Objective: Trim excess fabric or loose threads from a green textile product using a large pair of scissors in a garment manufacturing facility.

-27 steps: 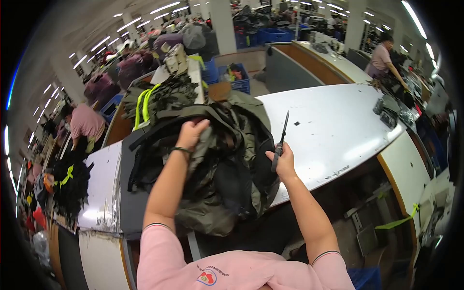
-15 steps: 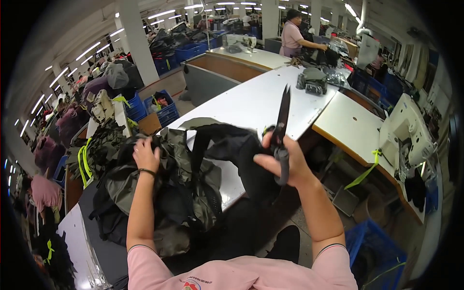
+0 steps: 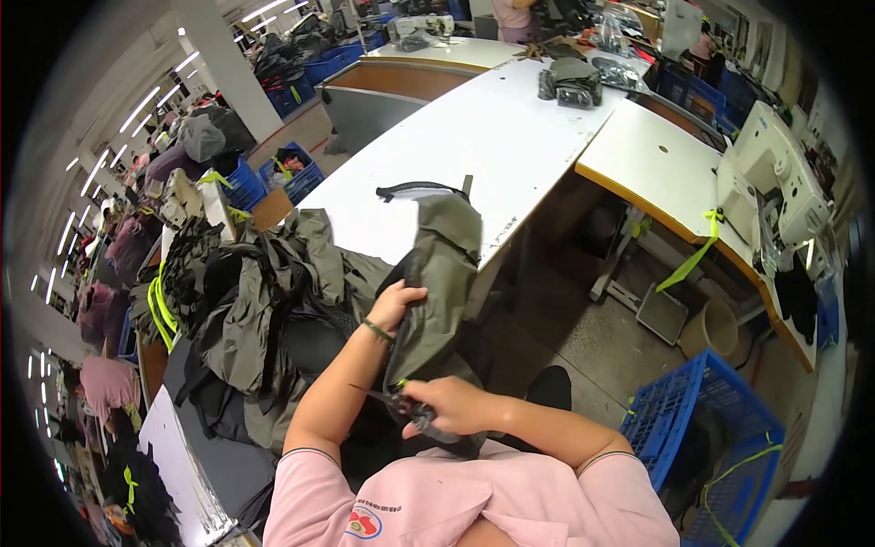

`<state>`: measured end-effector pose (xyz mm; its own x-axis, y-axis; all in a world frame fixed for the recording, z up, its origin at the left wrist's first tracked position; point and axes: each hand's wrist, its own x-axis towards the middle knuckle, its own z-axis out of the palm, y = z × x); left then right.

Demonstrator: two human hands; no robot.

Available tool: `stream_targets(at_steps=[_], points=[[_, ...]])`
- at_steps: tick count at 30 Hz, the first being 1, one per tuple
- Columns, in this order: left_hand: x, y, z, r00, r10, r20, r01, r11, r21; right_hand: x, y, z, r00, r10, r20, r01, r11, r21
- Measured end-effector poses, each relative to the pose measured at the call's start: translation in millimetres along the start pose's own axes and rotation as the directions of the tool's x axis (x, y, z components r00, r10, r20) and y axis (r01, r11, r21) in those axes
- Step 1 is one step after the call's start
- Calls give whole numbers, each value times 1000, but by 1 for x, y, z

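My left hand (image 3: 394, 305) is closed on an olive-green sewn fabric piece (image 3: 447, 246) with black edging, which stands up in front of my chest and partly over the white table's edge. A black strap sticks out at its top. Close to my body, my right hand (image 3: 451, 406) is wrapped round a pair of black scissors (image 3: 421, 417). The blades point left at the lower end of the piece, and a thin dark blade shows beside my left forearm. Whether they touch the fabric I cannot tell. To the left lies a heap of similar olive and black pieces (image 3: 264, 319).
The long white table (image 3: 410, 128) runs away to the far right, with wrapped dark bundles (image 3: 571, 82) on it. A sewing machine (image 3: 775, 182) stands on a side table at right. Blue crates (image 3: 670, 401) sit at lower right and back left. Another person stands at the far end.
The scissors have come down from upright over the table to near my chest. My left hand has left the heap, moved right and now grips the olive piece. The view has tilted down.
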<state>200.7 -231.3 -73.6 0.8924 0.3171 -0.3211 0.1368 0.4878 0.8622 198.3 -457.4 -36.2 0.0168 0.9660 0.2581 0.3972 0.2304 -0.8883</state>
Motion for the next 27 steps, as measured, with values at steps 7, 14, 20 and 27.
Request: stream_targets(at_steps=[7, 14, 20, 27], points=[[-91, 38, -8, 965, 227, 132, -176, 932, -316, -31, 76, -81, 616, 301, -728, 20, 918, 396], [-128, 52, -29, 883, 425, 196, -342, 872, -351, 19, 73, -72, 766, 225, -602, 99, 884, 458], [-164, 70, -89, 920, 390, -45, -363, 888, 282, 7, 19, -105, 767, 292, -572, 371, 525, 766], [-176, 105, -12, 503, 856, 115, -430, 133, 893, -11, 21, -81, 784, 309, -538, 143, 754, 642]])
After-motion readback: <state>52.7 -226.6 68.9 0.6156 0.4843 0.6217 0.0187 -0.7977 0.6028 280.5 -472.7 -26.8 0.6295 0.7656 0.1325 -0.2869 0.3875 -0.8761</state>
